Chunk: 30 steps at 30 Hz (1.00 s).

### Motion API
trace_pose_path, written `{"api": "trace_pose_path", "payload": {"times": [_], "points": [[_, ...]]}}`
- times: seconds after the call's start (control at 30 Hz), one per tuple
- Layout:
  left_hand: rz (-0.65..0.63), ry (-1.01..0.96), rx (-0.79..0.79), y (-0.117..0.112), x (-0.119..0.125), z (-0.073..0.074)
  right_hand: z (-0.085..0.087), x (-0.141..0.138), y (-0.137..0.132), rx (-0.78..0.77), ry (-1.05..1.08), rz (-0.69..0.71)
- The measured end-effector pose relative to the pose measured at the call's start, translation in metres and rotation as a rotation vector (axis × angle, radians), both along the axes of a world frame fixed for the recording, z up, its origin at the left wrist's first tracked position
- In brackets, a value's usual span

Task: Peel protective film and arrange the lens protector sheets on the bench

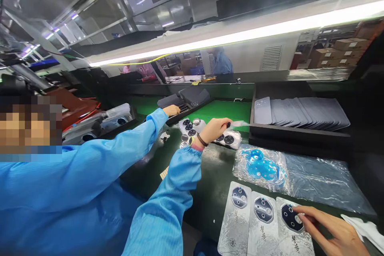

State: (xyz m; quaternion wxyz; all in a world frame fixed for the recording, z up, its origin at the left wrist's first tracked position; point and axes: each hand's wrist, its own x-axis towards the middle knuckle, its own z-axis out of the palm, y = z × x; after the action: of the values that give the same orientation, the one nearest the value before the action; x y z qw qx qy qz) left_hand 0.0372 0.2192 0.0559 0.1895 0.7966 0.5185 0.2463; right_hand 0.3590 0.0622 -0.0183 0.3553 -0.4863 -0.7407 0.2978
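Right hand (337,228) touches the dark octagonal plate (289,218) of the rightmost silvery panel (289,238) on the table (207,192); cannot tell whether its grip is closed on anything; the panel's vertical lettering is illegible, its lower edge cut off; left hand lies outside the frame.

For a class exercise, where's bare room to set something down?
Bare: dark bench between the co-worker's near sleeve and the leftmost silver panel, bar a white speck; green surface between the right black tray and dark plates. Crowded: around the right hand, among panels and clear plastic; around the co-worker's near hand, among disc-marked parts.
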Motion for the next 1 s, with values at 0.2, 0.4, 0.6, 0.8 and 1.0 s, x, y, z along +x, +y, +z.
{"api": "trace_pose_path", "payload": {"times": [0.2, 0.4, 0.6, 0.8, 1.0], "points": [[-0.321, -0.378, -0.125, -0.053, 0.065, 0.002, 0.032, -0.022, 0.027, -0.044, 0.252, -0.129], [-0.417, -0.520, -0.079, -0.067, 0.113, -0.018, 0.066, -0.037, 0.055, 0.076, 0.341, -0.284], [-0.249, -0.444, 0.823, -0.065, 0.112, -0.004, 0.067, -0.034, 0.049, 0.380, 0.072, -0.292], [-0.272, -0.345, 0.926, -0.067, 0.111, 0.004, 0.067, -0.033, 0.040, 0.459, -0.036, -0.233], [-0.391, -0.292, 0.818, -0.068, 0.109, 0.006, 0.067, -0.036, 0.039, 0.454, -0.053, -0.196]]}}
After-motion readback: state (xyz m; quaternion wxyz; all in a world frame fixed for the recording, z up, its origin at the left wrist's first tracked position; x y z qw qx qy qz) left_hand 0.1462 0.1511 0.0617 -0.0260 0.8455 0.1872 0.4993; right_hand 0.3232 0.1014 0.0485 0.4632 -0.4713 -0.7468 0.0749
